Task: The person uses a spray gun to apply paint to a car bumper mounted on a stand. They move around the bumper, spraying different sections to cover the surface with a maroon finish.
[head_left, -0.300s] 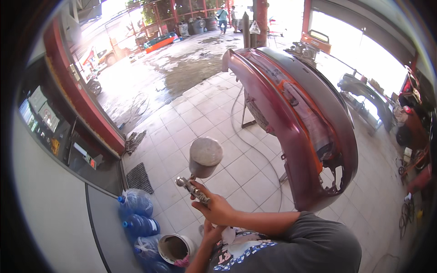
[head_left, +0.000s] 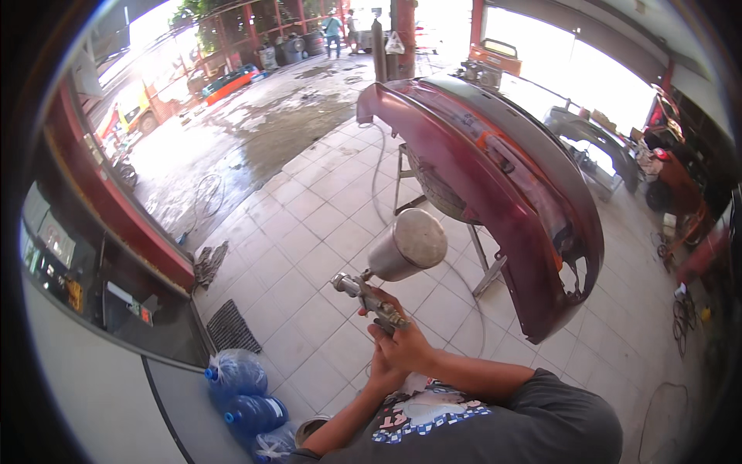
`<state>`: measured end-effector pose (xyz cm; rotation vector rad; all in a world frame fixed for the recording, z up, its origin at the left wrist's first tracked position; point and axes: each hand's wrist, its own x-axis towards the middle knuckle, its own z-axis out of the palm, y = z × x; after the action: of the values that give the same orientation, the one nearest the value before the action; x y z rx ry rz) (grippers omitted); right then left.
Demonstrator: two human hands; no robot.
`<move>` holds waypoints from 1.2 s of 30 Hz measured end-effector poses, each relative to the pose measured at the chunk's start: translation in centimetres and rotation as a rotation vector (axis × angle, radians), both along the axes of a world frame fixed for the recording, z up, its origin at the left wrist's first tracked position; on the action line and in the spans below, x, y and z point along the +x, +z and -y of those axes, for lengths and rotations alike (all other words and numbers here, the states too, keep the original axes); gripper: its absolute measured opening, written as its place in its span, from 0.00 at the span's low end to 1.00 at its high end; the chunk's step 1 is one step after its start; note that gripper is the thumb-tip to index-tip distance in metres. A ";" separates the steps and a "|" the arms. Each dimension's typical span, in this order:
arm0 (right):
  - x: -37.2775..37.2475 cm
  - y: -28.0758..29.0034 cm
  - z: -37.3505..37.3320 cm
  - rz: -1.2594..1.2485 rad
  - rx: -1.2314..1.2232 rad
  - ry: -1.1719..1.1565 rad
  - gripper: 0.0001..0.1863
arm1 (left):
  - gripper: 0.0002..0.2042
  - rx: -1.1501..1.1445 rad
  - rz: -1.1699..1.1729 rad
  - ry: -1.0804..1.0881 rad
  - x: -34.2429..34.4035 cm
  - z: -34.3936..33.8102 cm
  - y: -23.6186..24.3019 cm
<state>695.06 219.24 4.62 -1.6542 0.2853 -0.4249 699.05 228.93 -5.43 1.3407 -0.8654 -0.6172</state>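
Observation:
In front of me, my right hand (head_left: pixel 407 346) is wrapped round a metal spray gun (head_left: pixel 369 298), its nozzle toward the left. A round grey paint cup (head_left: pixel 410 244) sits on top of the gun, tilted to the right. Just beneath, my left hand (head_left: pixel 384 376) meets the right one near the lower end of the gun's handle; its fingers are hidden behind the right hand. To the right of the gun, apart from it, a dark red car bumper (head_left: pixel 471 174) rests on a metal stand (head_left: pixel 485 267).
Large blue water bottles (head_left: pixel 255 414) and a partly hidden bucket (head_left: pixel 309 430) stand at lower left. A dark mat (head_left: pixel 232 328) and a rag (head_left: pixel 209 264) lie by the doorway. A thin hose (head_left: pixel 376 178) crosses the tiles. Two people stand far off.
The spray gun has moved right, closer to the bumper, and its cup now tips more to the right. My left hand has risen with it. The view has shifted a little.

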 end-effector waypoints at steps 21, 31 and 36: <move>0.5 12.4 15.9 0.074 -0.418 -0.789 0.20 | 0.34 0.962 0.174 -1.299 10.8 13.7 -14.8; -8.9 19.2 32.6 -0.278 -0.455 -1.250 0.23 | 0.29 0.560 -0.067 -1.308 21.3 19.5 -14.3; -13.9 20.6 38.8 -0.509 -0.453 -1.493 0.20 | 0.20 0.589 0.337 -1.434 29.7 23.2 -7.0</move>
<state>681.21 180.41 25.20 -1.6908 1.9594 -1.2084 728.76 205.77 -12.44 1.1547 -2.0340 -1.8797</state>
